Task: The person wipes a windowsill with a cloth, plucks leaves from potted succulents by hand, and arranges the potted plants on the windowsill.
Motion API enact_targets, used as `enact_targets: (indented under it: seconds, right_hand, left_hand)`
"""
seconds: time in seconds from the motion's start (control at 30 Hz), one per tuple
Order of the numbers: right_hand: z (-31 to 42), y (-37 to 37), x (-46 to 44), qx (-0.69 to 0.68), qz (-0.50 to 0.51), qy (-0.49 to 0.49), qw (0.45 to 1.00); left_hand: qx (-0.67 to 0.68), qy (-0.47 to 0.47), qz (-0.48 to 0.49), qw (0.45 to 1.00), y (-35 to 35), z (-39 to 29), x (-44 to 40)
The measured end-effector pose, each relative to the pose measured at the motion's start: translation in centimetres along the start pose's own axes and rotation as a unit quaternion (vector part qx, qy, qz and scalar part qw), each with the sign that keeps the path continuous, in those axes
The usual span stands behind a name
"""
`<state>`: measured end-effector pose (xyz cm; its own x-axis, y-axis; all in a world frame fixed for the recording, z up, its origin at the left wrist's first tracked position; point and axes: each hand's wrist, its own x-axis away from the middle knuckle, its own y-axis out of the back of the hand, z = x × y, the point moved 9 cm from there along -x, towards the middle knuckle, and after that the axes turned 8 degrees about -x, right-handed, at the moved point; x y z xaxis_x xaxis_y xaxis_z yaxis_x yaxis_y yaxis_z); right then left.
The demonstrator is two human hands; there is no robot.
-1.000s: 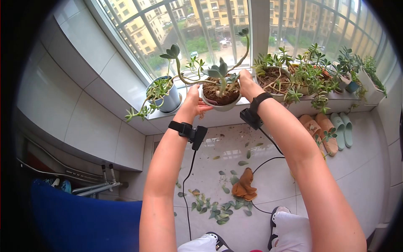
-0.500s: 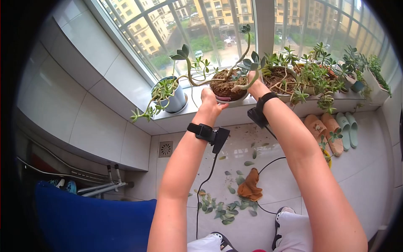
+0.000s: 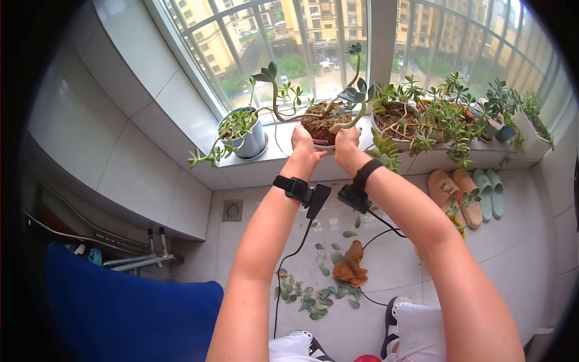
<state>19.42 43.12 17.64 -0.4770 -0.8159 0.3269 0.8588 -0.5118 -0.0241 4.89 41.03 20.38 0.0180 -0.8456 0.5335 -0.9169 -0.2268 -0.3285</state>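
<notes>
A potted succulent with long bare curving stems (image 3: 275, 99) stands on the windowsill, its pot filled with brown crumbly soil (image 3: 318, 122). My left hand (image 3: 303, 145) is at the left side of this pot, fingers wrapped round the rim. On the opposite side, my right hand (image 3: 347, 143) is closed at the pot's right rim, below a rosette of grey-green leaves (image 3: 357, 93). Most of the pot's wall is hidden by my hands. Black straps with small boxes and cables sit on both wrists.
A blue-grey pot (image 3: 253, 142) of succulents stands left on the sill (image 3: 226, 161); several more potted succulents (image 3: 449, 117) line the right. Fallen leaves (image 3: 319, 301) and a brown cloth-like item (image 3: 351, 265) lie on the tiled floor, with slippers (image 3: 443, 190) at right. Blue fabric (image 3: 132, 308) is lower left.
My right hand has moved left and down, from beside the leaf rosette to the pot's right rim. My left hand stays at the pot. The view has shifted slightly.
</notes>
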Motion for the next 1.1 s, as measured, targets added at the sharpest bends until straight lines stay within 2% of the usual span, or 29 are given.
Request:
enact_targets:
  seconds: [0.03,0.1,0.13,0.2,0.27,0.37,0.4,0.53,0.63,0.67,0.77,0.9,1.0,1.1]
  right_hand:
    - [-0.3,0.1,1.1,-0.002,-0.005,-0.007,1.000]
    - [-1.4,1.1,3.8,-0.128,-0.063,-0.077,0.987]
    - [-0.3,1.1,5.9,-0.185,-0.008,-0.089,0.979]
    - [-0.4,1.0,5.9,-0.147,-0.006,-0.064,0.987]
    - [-1.9,0.5,3.5,-0.098,-0.022,-0.026,0.995]
    - [-0.8,0.6,4.3,-0.100,-0.011,0.011,0.995]
    - [-1.1,0.7,4.0,-0.083,-0.020,0.002,0.996]
    - [-0.6,0.7,4.3,-0.063,-0.028,-0.036,0.997]
    - [-0.8,0.8,3.6,-0.052,-0.039,-0.041,0.997]
    - [-1.3,1.0,2.9,-0.041,-0.046,-0.038,0.997]
    - [-1.4,1.2,3.1,-0.061,-0.052,-0.032,0.996]
    - [-3.7,0.8,0.7,-0.026,-0.036,-0.051,0.998]
    - [-4.6,0.7,0.1,0.014,-0.022,-0.076,0.997]
    - [-4.1,0.3,1.3,0.063,-0.022,-0.024,0.997]
  left_hand:
    - [0.003,0.002,-0.004,1.000,0.3,0.6,-0.5]
    - [-0.022,-0.007,-0.034,0.999,0.8,1.5,-0.9]
    - [-0.023,-0.015,-0.030,0.999,0.6,1.7,-0.7]
    - [-0.034,-0.050,-0.046,0.997,0.1,1.3,0.9]
    - [0.006,-0.063,-0.018,0.998,-0.1,1.4,0.7]
    - [0.057,-0.072,0.047,0.995,0.0,2.0,-0.6]
    - [0.074,-0.073,0.073,0.992,-0.1,1.9,-0.5]
    - [0.084,-0.090,0.066,0.990,0.1,1.8,-0.4]
    - [0.067,-0.067,0.002,0.995,0.8,1.6,0.6]
    - [0.096,-0.060,0.030,0.993,0.4,1.4,1.2]
    - [0.096,-0.069,0.014,0.993,0.9,1.6,0.6]
    - [0.048,-0.082,-0.069,0.993,2.0,1.7,-0.1]
    - [0.033,-0.094,-0.068,0.993,2.1,1.6,-0.5]
    - [0.033,-0.094,-0.090,0.991,2.3,1.6,-0.5]
